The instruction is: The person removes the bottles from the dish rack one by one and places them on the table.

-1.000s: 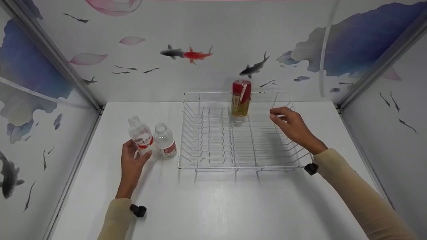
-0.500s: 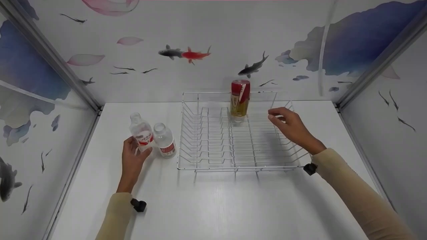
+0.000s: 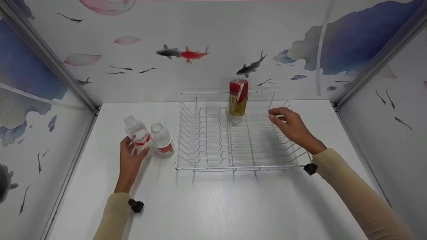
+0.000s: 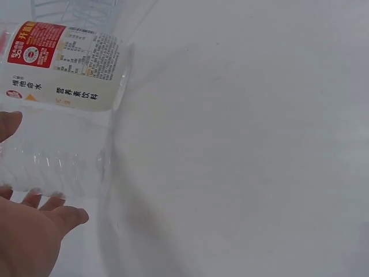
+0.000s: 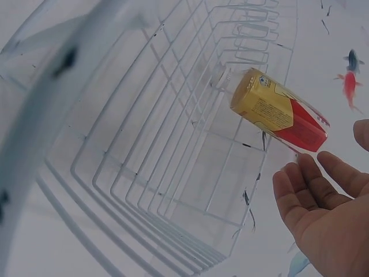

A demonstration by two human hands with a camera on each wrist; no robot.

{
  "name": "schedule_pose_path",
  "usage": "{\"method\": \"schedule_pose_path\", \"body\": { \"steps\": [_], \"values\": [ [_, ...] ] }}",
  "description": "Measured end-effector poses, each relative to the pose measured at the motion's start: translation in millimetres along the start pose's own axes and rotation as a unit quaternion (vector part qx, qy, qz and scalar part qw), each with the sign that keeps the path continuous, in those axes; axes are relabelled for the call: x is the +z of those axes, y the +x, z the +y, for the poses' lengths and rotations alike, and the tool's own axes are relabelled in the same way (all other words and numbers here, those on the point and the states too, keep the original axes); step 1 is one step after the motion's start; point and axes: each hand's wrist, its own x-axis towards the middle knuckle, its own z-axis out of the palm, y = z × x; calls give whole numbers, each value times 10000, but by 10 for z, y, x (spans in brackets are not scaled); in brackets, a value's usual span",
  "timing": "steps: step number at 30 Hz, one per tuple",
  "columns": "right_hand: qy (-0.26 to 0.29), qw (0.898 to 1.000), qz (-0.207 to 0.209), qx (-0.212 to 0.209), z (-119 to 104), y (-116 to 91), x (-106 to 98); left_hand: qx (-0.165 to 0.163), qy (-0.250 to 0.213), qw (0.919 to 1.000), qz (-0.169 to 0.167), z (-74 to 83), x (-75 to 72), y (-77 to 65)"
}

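Observation:
In the head view my left hand [image 3: 131, 158] holds a clear uncapped plastic bottle [image 3: 137, 134] with a red and white label, thumb on one side and fingers on the other. The left wrist view shows the clear lower part of this bottle [image 4: 63, 153] between thumb and fingers. Just to its right stands a second uncapped bottle [image 3: 162, 141], upright on the table. My right hand [image 3: 292, 128] hovers over the right side of the white wire rack [image 3: 230, 167], fingers loosely bent, nothing in them. A red and yellow bottle [image 3: 238, 98] stands upside down at the rack's back.
The rack's left part has raised wire dividers [image 3: 213, 145], and its sloped wire side [image 5: 138, 167] rises near my right hand. White panels with painted fish [image 3: 181, 52] enclose the white table [image 3: 213, 206] at the back and both sides.
The held bottle came up slightly and nearer the second bottle, then shifted back left with my left hand. My right hand stays almost still. The whole view drifts slightly left.

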Motion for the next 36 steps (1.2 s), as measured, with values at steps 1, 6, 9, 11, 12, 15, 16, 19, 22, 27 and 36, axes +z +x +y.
{"method": "schedule_pose_path", "body": {
  "steps": [1,6,9,11,12,15,16,19,22,27,36],
  "values": [
    [7,10000,13,0,4,-1,-2,-29,31,10000,-25,3,-7,-16],
    [-39,10000,5,36,26,3,1,-225,473,9985,-132,18,-100,-186],
    [-65,10000,-23,42,26,15,10,-350,945,9948,-149,30,-189,-332],
    [-54,10000,-18,57,22,24,6,-378,1180,9922,-136,42,-241,-420],
    [-28,10000,-11,77,20,27,2,-374,1262,9912,-122,51,-264,-459],
    [16,9999,-14,152,13,32,-10,-349,1408,9894,-102,77,-324,-562],
    [34,9998,-20,173,12,33,-12,-343,1456,9887,-99,83,-343,-592],
    [56,9997,-55,226,14,35,-9,-346,1628,9860,-131,97,-386,-669],
    [61,9997,-54,244,21,40,1,-389,1826,9822,-203,106,-416,-730],
    [85,9997,-43,224,28,52,16,-623,2028,9763,-428,147,-423,-835],
    [50,9996,-51,289,35,67,32,-579,2056,9739,-772,285,-298,-944]
  ]
}}
